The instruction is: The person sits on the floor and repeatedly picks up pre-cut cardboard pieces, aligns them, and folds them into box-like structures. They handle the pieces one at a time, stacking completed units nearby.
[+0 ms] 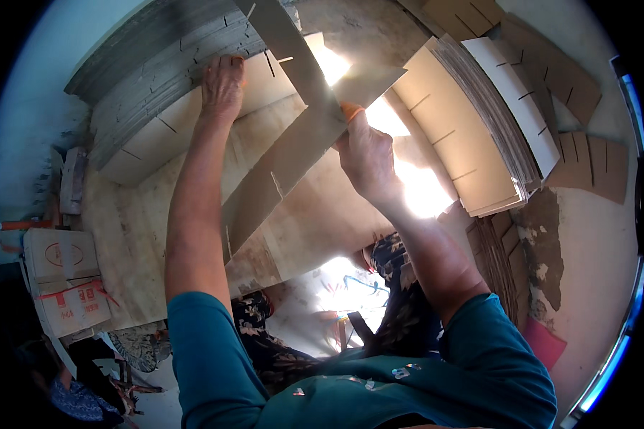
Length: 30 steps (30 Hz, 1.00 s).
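Cardboard strips (323, 118), two long, grey-brown, slotted pieces, cross each other in the head view, clamped at their crossing by the person's right hand (371, 157), whose thumb has an orange covering. Well to its left, the left hand (223, 82) curls its fingers over the top edge of a curved stack of grey-brown slotted cardboard (164, 132), though whether they pinch a piece cannot be told. Beyond the right hand's outer side stands another stack of tan slotted cardboard (451, 129), and below both hands spreads a pale wooden tabletop (315, 204).
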Motion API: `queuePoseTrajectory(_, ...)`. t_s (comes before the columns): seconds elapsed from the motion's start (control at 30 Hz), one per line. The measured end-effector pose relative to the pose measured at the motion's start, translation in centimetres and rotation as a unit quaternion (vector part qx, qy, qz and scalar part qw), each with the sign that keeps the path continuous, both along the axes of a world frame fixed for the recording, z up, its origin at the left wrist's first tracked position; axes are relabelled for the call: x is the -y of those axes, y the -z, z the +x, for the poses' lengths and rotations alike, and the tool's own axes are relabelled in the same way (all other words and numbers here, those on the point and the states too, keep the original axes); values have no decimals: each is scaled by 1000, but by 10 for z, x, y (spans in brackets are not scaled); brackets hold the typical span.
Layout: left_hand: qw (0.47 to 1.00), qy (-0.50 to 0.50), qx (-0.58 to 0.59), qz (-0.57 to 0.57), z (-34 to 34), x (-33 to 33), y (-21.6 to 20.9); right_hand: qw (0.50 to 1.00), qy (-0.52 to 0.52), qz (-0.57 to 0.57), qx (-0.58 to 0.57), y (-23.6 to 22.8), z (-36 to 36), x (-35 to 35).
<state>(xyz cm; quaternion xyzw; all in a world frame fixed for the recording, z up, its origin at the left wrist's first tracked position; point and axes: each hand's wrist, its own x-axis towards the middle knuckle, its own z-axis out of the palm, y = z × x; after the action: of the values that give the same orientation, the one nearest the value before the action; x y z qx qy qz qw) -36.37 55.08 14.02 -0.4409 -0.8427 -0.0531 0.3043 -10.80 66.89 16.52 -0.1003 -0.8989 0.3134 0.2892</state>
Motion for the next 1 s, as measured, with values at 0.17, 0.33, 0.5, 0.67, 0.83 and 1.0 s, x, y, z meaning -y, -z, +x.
queuePoseTrajectory(0.17,997,61,23,43,6,7,-11,999,7,31,-9,1,-1,-2)
queuePoseTrajectory(0.33,988,72,85,107,6,17,-8,1000,16,9,14,-4,3,3)
queuePoseTrajectory(0.5,982,75,137,102,19,14,-17,999,5,31,-28,0,4,-1)
queuePoseTrajectory(0.67,976,107,152,111,44,13,-38,999,-27,-10,-32,5,7,-2)
queuePoseTrajectory(0.83,975,147,113,122,61,6,-51,999,-39,-10,-31,4,13,-8)
queuePoseTrajectory(1.0,970,176,89,141,73,4,-59,996,-26,75,-34,1,15,-9)
